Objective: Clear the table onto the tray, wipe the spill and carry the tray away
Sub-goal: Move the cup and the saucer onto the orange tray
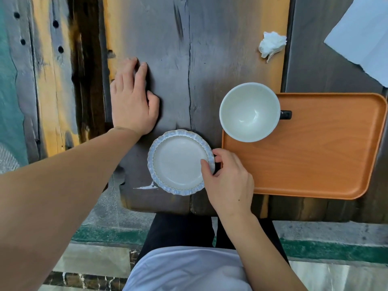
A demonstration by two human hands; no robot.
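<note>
Between both hands (228, 181), the saucer (178, 162).

White paper sheet (364, 36), upper right of frame: being cropped by top and right edges. Cup (249, 111) handle: being mostly hidden behind the bowl. Saucer (178, 162) right rim: being covered by right hand (230, 181).
</note>
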